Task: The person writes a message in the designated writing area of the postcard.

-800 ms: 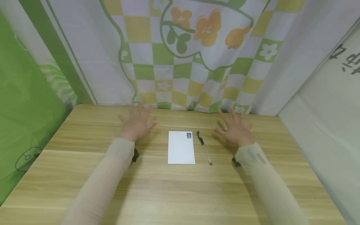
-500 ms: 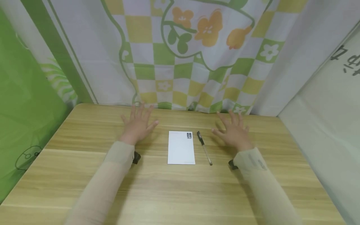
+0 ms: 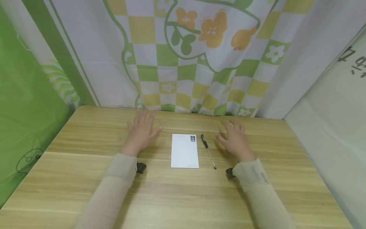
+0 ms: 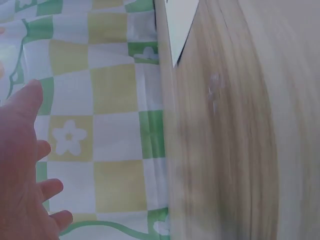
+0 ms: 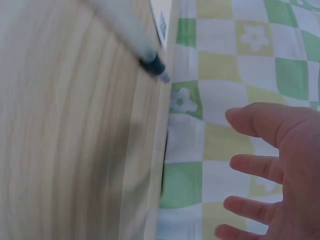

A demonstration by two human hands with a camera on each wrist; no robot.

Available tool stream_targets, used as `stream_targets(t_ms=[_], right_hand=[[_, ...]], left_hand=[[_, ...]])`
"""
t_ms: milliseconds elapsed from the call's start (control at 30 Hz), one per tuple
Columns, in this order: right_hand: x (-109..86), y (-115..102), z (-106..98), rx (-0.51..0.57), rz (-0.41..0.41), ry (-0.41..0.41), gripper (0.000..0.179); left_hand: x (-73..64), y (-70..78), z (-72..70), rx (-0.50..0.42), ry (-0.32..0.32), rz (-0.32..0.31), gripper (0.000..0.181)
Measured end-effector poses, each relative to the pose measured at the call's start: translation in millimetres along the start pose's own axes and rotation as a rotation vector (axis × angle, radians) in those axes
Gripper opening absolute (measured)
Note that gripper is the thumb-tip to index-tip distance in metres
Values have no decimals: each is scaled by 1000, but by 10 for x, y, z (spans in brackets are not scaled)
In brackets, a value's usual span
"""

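Note:
A white rectangular notepad or card [image 3: 184, 152] with a small dark printed square at its upper right corner lies mid-table. Just to its right lies a pen [image 3: 208, 151] with a clear barrel and a black grip end pointing away. My left hand [image 3: 140, 132] hovers to the left of the white pad, fingers spread and holding nothing. To the right of the pen is my right hand [image 3: 235, 138], its fingers apart and slightly bent, also holding nothing. The right wrist view shows the pen [image 5: 127, 32] blurred near that hand's thumb [image 5: 255, 120].
The wooden table [image 3: 177, 197] ends at a checked curtain [image 3: 200, 79] along its back edge. A green cloth [image 3: 25, 105] hangs at the left and a pale panel [image 3: 337, 127] with dark writing stands at the right. Dark wrist cameras [image 3: 141, 167] sit under both cuffs.
Both hands have drawn back a little toward the body, and the right hand's fingers have bent more. The pad and pen have stayed where they lie.

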State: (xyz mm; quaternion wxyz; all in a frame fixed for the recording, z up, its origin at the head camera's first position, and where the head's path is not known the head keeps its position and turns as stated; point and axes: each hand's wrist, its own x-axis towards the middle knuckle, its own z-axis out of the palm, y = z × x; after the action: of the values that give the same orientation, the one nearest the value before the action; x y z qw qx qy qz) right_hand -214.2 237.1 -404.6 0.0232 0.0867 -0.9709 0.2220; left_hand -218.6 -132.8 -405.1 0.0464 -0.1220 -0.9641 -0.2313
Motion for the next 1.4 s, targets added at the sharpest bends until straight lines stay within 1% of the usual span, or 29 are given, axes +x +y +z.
stream_targets(t_ms=[133,267,433,567,667,800,933,967,1100,1167,1333,1400], right_hand=[[-26,-90,16,33,7,-6,65],[-42,-158,50,89,10,-9,59],[-63,-209,121,133,9,-14,52],[-90,-225,172,160,7,-30,46],[-107,-231,208,176,-4,-41,42],[-109,-243,255,190,-18,-58,39],[-103,-261,293,215,-16,-70,38],[-100,-266,300,221,-14,-71,38],[-90,-273,325,230,8,-82,37],[-79,-270,338,225,22,-88,33],[-49,-282,358,213,57,-104,24],[-43,-296,363,209,71,-111,24]], left_hand=[[-31,46,21,-15,25,29,76],[-58,87,53,-7,33,45,75],[-95,134,91,3,24,59,73],[-128,166,123,-2,2,71,71],[-151,175,149,-8,-1,78,68],[-169,186,186,-45,9,116,65],[-172,218,211,-89,7,169,59],[-172,230,213,-97,2,173,58],[-177,267,227,-138,-33,173,55],[-179,282,235,-161,-55,167,54],[-180,278,270,-197,-71,166,51],[-180,266,289,-211,-78,161,50]])
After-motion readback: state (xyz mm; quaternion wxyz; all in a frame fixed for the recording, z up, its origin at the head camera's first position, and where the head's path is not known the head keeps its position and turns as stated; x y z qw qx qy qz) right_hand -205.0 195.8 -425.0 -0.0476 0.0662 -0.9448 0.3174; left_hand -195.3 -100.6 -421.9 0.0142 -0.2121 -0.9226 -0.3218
